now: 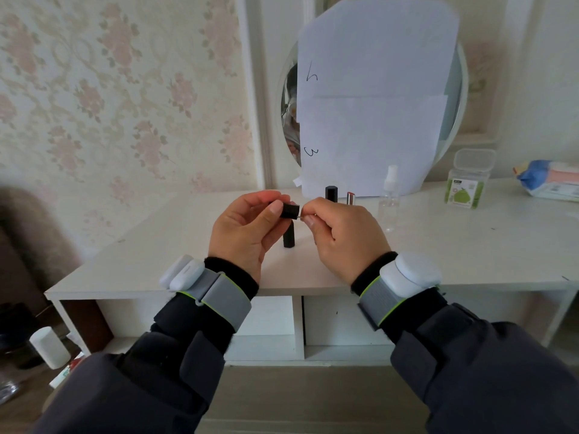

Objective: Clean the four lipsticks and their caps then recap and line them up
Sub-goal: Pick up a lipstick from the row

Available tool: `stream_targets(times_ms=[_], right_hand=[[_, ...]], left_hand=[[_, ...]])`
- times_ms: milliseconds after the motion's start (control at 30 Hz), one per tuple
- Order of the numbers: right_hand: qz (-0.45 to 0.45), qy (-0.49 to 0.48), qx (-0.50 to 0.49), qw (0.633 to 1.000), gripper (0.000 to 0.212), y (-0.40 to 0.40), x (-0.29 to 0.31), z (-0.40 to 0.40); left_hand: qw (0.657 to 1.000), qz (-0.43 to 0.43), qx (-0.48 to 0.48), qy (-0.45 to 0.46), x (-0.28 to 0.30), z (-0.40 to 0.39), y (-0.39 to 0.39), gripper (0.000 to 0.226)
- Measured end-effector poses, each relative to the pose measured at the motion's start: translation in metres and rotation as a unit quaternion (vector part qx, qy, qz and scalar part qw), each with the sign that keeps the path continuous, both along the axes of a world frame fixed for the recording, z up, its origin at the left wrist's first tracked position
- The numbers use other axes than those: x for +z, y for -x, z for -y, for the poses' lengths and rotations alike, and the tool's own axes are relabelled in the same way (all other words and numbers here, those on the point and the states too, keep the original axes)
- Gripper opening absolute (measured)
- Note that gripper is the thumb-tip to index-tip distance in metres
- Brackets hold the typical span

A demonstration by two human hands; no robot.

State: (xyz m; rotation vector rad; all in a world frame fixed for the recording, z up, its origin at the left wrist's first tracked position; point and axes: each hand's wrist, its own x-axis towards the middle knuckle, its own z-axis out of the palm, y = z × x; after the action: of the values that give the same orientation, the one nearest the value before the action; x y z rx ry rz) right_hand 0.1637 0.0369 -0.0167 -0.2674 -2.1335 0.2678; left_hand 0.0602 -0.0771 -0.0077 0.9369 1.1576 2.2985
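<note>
The left hand [247,223] pinches a black cap [289,210] up above the tabletop [438,245]. The right hand [338,233] pinches a thin stick [301,217], maybe a cotton swab, at the cap's open end. I think the inside of the cap is getting cleaned. It would help to hold the cap still and turn the stick gently all the way round inside. One black lipstick [288,236] stands just under the hands. Another black one [331,193] and an open pink one [351,198] stand farther back, near the spray bottle [389,198].
</note>
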Motion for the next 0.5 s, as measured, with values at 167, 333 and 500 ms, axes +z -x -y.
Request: stream_targets(times_ms=[167, 333, 500], right_hand=[[-0.014, 0.021, 0.023, 0.999, 0.023, 0.0001, -0.0001, -0.0005], [-0.052, 0.037, 0.010, 0.998, 0.024, 0.0005, 0.0011, 0.0005], [-0.067, 0.039, 0.017, 0.997, 0.022, -0.0020, 0.0011, 0.0014]], left_hand=[[1.000, 0.002, -0.009, -0.003, -0.0002, -0.0001, 0.0012, 0.016], [1.000, 0.028, 0.007, -0.010, 0.0004, -0.0008, 0.0003, 0.010], [0.999, 0.044, 0.031, -0.008, 0.0014, -0.0021, 0.0001, 0.010]])
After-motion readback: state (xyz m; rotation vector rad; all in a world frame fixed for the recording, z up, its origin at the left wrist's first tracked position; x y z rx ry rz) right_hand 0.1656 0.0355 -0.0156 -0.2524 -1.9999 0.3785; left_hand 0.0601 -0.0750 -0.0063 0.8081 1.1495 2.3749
